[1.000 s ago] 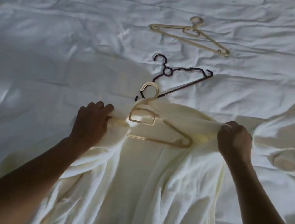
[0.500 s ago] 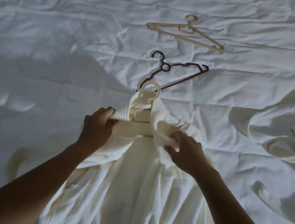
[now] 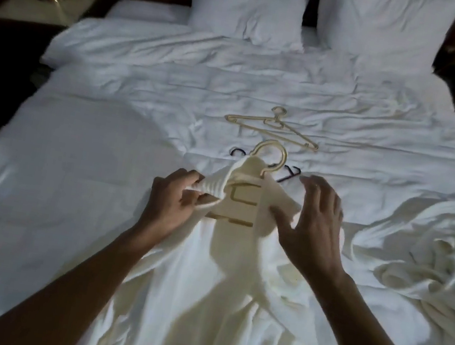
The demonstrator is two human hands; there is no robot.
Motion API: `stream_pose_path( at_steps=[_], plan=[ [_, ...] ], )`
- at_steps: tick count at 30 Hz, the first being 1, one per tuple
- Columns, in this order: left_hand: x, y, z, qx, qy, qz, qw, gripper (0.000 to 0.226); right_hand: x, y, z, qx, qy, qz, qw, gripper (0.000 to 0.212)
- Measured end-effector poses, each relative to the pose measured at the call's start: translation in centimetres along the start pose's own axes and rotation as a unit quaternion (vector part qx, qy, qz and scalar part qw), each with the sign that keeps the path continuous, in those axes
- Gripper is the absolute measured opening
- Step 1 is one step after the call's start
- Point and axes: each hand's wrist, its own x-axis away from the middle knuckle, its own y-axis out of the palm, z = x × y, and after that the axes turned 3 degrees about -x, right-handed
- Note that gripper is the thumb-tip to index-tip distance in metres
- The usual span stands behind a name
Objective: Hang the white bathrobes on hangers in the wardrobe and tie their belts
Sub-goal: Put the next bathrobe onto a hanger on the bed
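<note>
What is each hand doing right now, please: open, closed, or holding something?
Left hand: closed, its grip on the bathrobe collar.
Right hand: open, fingers spread, thumb touching the bathrobe.

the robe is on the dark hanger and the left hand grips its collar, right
No: in the head view the robe is on the beige hanger; the dark hanger lies mostly hidden behind it. The left hand does grip its collar.
</note>
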Motion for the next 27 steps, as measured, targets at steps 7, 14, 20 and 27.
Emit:
stream_pose_path(
  at_steps=[7,14,20,27],
  plan=[
    [-6.3,-12.5,10.0,0.001,0.076,0.073,0.994,0.025,-8.5,-12.6,-5.9,-0.02,-0.036,-0.037,0.998,0.014],
    [-10.3,-27.8,20.9,-0.086,0.145,0.233,0.958,0.023,-14.0,-29.1,-16.8,-0.024,-0.123,0.121,0.985,0.013],
    [-9.1,-39.1,26.5,-0.173,0.13,0.323,0.921,0.02,-14.9,-37.9,-25.5,-0.01,-0.19,0.201,0.961,0.019],
    [-5.0,-49.3,25.6,-0.152,0.086,0.349,0.921,0.018,-13.1,-40.9,-35.7,-0.014,-0.235,0.247,0.94,0.019]
  ],
)
